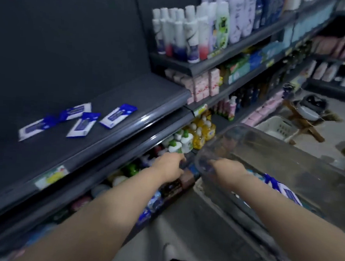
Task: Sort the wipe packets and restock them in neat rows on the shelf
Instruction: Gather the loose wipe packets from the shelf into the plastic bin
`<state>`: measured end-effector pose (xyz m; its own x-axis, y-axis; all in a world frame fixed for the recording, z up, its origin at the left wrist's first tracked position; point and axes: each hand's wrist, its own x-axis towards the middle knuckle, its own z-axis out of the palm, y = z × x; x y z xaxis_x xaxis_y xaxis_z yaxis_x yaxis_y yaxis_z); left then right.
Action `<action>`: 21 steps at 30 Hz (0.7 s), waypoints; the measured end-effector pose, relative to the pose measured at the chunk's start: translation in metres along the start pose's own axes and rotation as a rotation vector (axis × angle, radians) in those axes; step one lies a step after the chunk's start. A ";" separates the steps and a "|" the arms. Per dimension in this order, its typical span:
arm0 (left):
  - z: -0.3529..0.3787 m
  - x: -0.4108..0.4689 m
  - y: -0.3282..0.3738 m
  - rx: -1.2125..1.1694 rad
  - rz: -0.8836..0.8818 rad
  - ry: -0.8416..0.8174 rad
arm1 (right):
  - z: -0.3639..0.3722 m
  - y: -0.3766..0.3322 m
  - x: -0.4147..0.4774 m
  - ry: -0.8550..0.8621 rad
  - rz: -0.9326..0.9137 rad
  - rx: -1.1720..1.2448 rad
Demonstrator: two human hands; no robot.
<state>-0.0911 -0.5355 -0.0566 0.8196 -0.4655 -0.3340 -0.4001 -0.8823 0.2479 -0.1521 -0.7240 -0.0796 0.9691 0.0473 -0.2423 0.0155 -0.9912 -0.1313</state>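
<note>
Several blue-and-white wipe packets [118,116] lie scattered at odd angles on the dark grey shelf [129,99] at left. A clear plastic bin [268,136] is at right, below shelf height, with more wipe packets [283,188] in its near end. My right hand [227,169] grips the bin's left rim, its fingers showing through the plastic. My left hand [171,166] reaches beside the bin's left corner, in front of the lower shelf, fingers curled. Motion blur hides whether it touches the bin.
Soap bottles [187,139] fill the lower shelf just beyond my hands. White bottles [183,34] stand on the upper shelf at right. A white basket [277,126] and a wooden stool [305,118] stand on the floor behind the bin.
</note>
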 end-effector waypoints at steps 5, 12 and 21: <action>-0.040 -0.081 -0.092 -0.072 -0.210 0.198 | -0.033 -0.111 0.026 0.051 -0.235 -0.030; -0.069 -0.178 -0.229 -0.092 -0.450 0.357 | -0.058 -0.290 0.060 0.143 -0.506 -0.075; -0.081 -0.296 -0.387 -0.169 -0.743 0.490 | -0.040 -0.496 0.092 0.093 -0.744 -0.065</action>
<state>-0.1460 -0.0503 0.0198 0.9408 0.3356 -0.0464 0.3355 -0.9036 0.2663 -0.0609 -0.2326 0.0020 0.7142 0.6993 -0.0293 0.6857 -0.7074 -0.1712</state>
